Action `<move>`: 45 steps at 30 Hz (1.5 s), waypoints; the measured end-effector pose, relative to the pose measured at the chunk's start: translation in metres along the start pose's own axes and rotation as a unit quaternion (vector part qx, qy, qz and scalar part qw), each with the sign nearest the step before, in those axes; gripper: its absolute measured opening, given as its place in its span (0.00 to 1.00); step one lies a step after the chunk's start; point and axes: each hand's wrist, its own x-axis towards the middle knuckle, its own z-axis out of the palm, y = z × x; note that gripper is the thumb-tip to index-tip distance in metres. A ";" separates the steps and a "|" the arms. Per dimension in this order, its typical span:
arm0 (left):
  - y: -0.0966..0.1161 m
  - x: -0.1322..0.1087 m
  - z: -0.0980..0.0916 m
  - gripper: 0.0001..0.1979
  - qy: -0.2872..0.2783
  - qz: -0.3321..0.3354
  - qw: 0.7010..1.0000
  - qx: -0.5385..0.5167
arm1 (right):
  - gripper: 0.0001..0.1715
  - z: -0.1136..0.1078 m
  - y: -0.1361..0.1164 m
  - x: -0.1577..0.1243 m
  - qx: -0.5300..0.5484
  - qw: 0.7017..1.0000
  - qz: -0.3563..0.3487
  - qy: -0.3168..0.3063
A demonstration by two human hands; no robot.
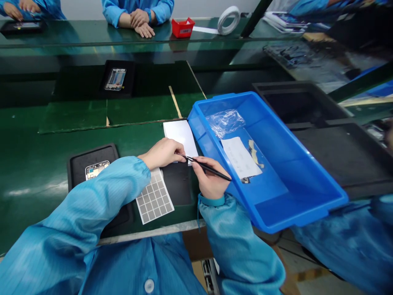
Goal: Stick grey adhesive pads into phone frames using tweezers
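My right hand (212,178) grips black tweezers (215,171), whose tips point left toward my other hand. The fingers of my left hand (165,153) are pinched together at those tips; whatever they hold is too small to make out. Beneath both hands lie a white sheet of paper (179,133) and a dark flat pad (178,184). A sheet of grey square stickers (155,199) rests slanted below my left wrist. Left of it, an opened phone (95,169) sits in a black tray (75,164), partly covered by my left sleeve.
At my right stands a blue bin (270,209) holding clear plastic wrap (226,123) and a paper slip (241,157). Another opened phone (116,79) lies in a tray farther back. Across the bench are co-workers' hands (140,21), a red box (182,28) and a white tape roll (229,20).
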 end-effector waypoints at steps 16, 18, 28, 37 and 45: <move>-0.001 0.001 0.002 0.05 -0.003 -0.003 1.000 0.022 | 0.07 0.002 -0.003 0.000 -0.005 1.000 0.019 0.018; -0.003 0.002 0.004 0.06 0.003 0.000 0.999 0.041 | 0.07 0.003 -0.004 0.000 -0.006 0.999 0.021 0.026; -0.003 -0.017 -0.020 0.21 0.052 0.018 0.985 0.163 | 0.12 0.004 -0.011 -0.001 -0.024 0.996 0.066 0.063; -0.061 -0.197 -0.113 0.09 0.184 -0.086 0.957 0.205 | 0.09 0.058 -0.085 -0.016 0.025 0.982 0.145 -0.122; -0.096 -0.267 -0.064 0.09 0.222 -0.043 0.954 0.197 | 0.10 0.175 -0.107 -0.039 0.075 0.931 0.196 -0.298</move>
